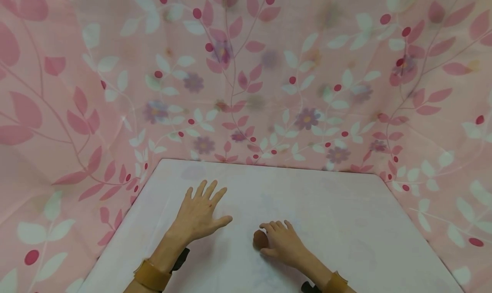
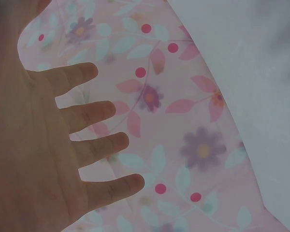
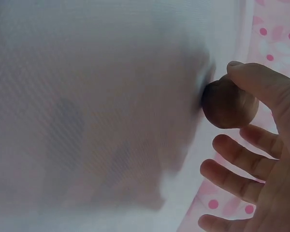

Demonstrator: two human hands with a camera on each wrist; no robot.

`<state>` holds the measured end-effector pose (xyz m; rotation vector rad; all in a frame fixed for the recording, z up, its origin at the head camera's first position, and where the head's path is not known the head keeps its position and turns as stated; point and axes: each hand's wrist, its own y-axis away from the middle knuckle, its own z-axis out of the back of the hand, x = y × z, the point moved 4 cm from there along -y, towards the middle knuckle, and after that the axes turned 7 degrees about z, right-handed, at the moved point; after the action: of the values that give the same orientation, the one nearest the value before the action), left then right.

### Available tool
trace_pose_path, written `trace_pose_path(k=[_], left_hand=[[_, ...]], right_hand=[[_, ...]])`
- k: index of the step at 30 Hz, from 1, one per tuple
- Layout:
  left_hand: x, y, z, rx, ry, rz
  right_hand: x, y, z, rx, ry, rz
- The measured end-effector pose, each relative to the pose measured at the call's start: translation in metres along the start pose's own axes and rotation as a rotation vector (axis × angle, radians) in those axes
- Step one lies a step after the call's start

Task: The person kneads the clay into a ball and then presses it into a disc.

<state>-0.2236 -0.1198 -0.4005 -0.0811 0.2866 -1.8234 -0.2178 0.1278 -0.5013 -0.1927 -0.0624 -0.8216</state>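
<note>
A small brown ball (image 1: 260, 240) sits on the white tabletop, left of my right hand (image 1: 285, 244). That hand pinches it between thumb and index finger, while its other fingers stay spread and slightly bent. In the right wrist view the thumb lies on one side of the brown ball (image 3: 229, 105), and the index fingertip meets the opposite side. My left hand (image 1: 201, 212) hovers over the table's left half with fingers spread and nothing in them. The left wrist view shows the palm of the left hand (image 2: 43, 150) and four straight fingers.
The white table (image 1: 326, 212) stretches out under both hands. Pink floral cloth (image 1: 246, 83) hangs behind it and along both sides. Each wrist wears a mustard-yellow band (image 1: 152, 276) with a black piece attached.
</note>
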Motion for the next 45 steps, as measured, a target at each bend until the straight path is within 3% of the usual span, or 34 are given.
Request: trace_pose_path(k=[19, 29, 39, 45], left_hand=[[0.0, 0.002, -0.002, 0.012, 0.013, 0.002], [-0.004, 0.0, -0.004, 0.029, 0.019, -0.011], [-0.002, -0.002, -0.013, 0.104, 0.177, -0.002], [-0.003, -0.003, -0.02, 0.147, 0.381, 0.006]], right_hand=[[0.002, -0.002, -0.003, -0.018, 0.018, -0.013], [-0.009, 0.009, 0.026, -0.2, 0.052, -0.006], [-0.019, 0.02, 0.063, -0.282, 0.032, -0.062], [-0.021, 0.027, 0.081, -0.344, 0.059, -0.046]])
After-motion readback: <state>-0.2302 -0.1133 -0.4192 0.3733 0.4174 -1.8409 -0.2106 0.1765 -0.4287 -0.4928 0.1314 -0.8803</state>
